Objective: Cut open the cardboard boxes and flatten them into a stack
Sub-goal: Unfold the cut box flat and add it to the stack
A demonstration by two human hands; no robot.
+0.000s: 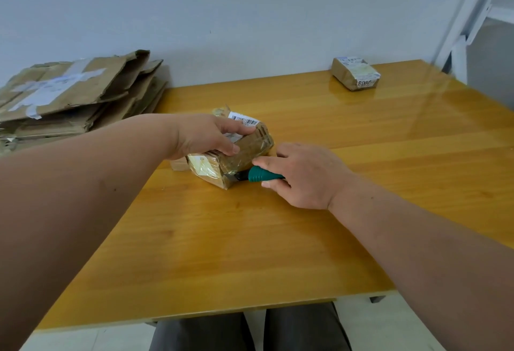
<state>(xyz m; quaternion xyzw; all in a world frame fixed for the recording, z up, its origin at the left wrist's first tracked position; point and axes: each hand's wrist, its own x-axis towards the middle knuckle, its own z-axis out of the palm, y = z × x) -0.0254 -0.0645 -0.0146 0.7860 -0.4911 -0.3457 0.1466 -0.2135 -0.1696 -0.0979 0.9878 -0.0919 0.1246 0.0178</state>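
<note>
A small taped cardboard box [250, 150] with a barcode label lies in the middle of the wooden table [278, 239]. My left hand [211, 136] grips the box from above, thumb on its near side. My right hand [303, 175] holds a green-handled utility knife [260, 175], and the blade tip touches the box's near right edge. A stack of flattened cardboard boxes [75, 94] lies at the table's far left.
Another small sealed cardboard box [354, 73] with a label sits at the far right of the table near the wall. A white metal frame [470, 16] stands at the right. My grey-trousered legs [250, 331] show below the table's near edge.
</note>
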